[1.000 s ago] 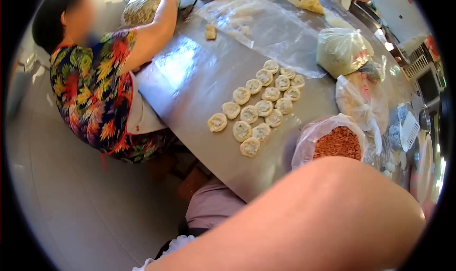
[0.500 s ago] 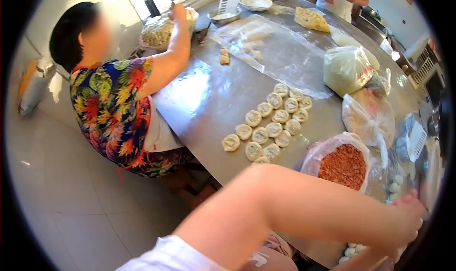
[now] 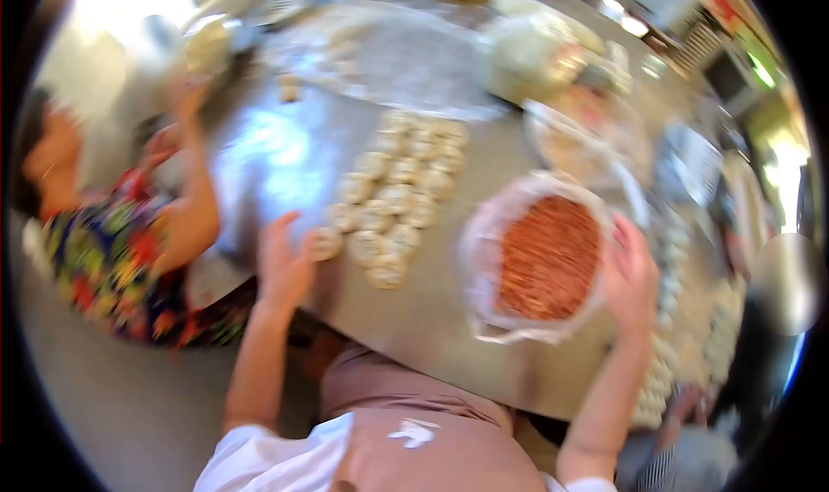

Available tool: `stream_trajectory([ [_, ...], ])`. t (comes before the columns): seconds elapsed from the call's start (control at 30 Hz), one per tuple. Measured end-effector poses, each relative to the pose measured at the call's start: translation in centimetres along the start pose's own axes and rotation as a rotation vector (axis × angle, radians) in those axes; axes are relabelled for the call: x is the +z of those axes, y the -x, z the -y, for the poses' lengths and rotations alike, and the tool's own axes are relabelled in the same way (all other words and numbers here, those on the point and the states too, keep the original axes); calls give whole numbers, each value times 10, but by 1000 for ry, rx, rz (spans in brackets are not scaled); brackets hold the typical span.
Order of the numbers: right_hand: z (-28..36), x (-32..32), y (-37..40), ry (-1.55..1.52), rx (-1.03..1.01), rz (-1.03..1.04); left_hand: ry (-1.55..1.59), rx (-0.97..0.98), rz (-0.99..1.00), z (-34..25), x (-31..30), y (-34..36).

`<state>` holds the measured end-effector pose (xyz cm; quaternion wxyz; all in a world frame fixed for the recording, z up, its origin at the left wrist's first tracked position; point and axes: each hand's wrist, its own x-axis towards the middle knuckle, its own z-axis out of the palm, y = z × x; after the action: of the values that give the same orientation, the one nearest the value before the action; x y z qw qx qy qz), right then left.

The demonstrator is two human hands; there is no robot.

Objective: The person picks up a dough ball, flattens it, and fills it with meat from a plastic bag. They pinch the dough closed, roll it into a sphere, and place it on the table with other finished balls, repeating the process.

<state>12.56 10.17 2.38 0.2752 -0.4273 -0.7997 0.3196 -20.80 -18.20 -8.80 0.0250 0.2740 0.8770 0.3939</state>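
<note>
The view is blurred by motion. My left hand (image 3: pixel 285 263) rests open on the steel table (image 3: pixel 414 328) near its front edge, just left of a group of round stuffed dough pieces (image 3: pixel 393 203). My right hand (image 3: pixel 632 278) lies against the right side of a clear plastic bag (image 3: pixel 484 259) filled with reddish-brown crumbs (image 3: pixel 548 257); whether it grips the bag I cannot tell. The bag stands between my two hands.
A person in a bright flowered top (image 3: pixel 104 250) sits at the table's left, one arm raised. Plastic sheet (image 3: pixel 389 52) and more bags (image 3: pixel 535 56) lie farther back. Small white balls (image 3: pixel 661 375) line the right edge.
My arm no longer crosses the view; both hands now reach forward, one on each side of the crumb bag. The camera swung so the table sits more centrally.
</note>
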Motion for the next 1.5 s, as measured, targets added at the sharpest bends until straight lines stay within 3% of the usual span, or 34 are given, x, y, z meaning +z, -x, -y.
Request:
stream_trajectory([
  [0.03,-12,-3,-5,106,29,-74,-101,107,-41,12,-1,9],
  [0.1,-36,-8,-9,147,10,-212,70,-17,-49,45,19,26],
  [0.13,-48,-11,-9,138,26,-257,-39,-63,3,34,17,32],
  [0.23,-93,-25,0,75,167,-335,-114,52,-92,24,35,48],
  [0.37,-123,-55,-3,224,319,-436,-102,44,-57,15,42,42],
  [0.5,-175,-67,-12,434,256,-587,-112,45,-48,25,47,39],
  [0.6,-232,-75,-14,587,657,-126,-184,99,-45,21,49,43],
  [0.7,-232,-82,-4,497,595,-50,-211,103,-76,18,51,44],
  [0.8,-253,-64,4,645,286,-601,-170,94,-104,23,55,42],
  [0.87,-261,-71,11,701,346,-267,-66,20,-96,27,59,40],
  [0.9,-256,-71,7,714,351,-90,-76,-14,-102,19,58,41],
  [0.97,-237,-82,1,533,545,11,43,5,-108,16,61,43],
  [1.03,-237,-78,5,656,199,-250,164,-29,-83,5,62,47],
  [1.07,-214,-74,2,507,176,-309,133,19,-127,20,67,48],
  [1.17,-94,-52,0,174,51,-230,170,-78,-152,5,58,52],
  [1.23,-32,-30,5,23,-58,-126,510,-195,-131,0,53,51],
  [1.3,19,-8,10,141,-200,182,872,-363,-12,-13,40,50],
  [1.37,20,21,7,235,-358,391,1169,-514,140,-34,22,49],
  [1.5,7,75,-2,432,-429,263,1467,-569,436,-78,0,49],
])
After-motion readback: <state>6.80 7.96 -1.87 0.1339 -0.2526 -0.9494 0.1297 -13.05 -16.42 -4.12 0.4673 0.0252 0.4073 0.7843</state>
